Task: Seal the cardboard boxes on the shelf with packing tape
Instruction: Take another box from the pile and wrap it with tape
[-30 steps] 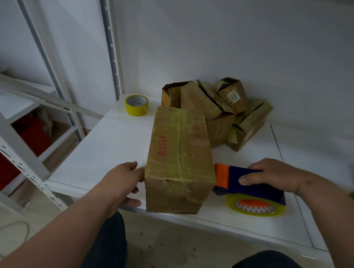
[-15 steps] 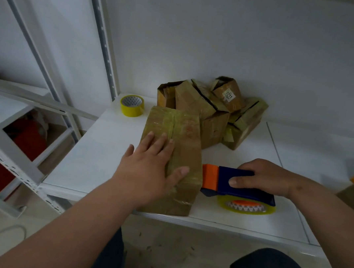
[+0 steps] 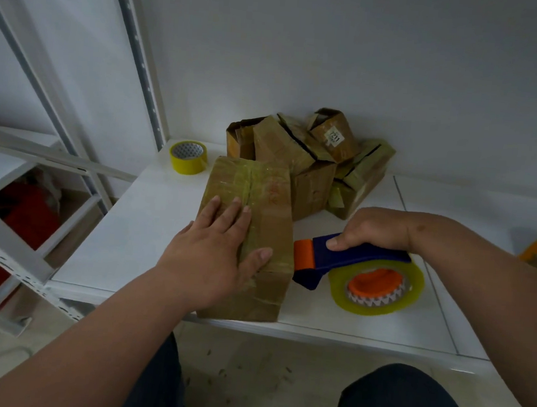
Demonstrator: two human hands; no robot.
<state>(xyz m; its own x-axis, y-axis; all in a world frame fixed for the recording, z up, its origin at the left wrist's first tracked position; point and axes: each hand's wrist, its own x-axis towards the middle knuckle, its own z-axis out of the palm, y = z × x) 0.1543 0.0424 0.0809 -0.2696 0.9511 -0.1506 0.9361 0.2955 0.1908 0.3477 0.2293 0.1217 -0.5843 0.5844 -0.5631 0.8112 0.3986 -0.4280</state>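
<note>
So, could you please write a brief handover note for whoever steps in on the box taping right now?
Left hand: flat, pressing on top of the front box.
Right hand: grips the tape dispenser, which sits on the shelf just right of that box.
Done: front box has tape along its top seam.
Left: the pile of boxes behind, several with flaps open. Spare tape roll at back left.
</note>
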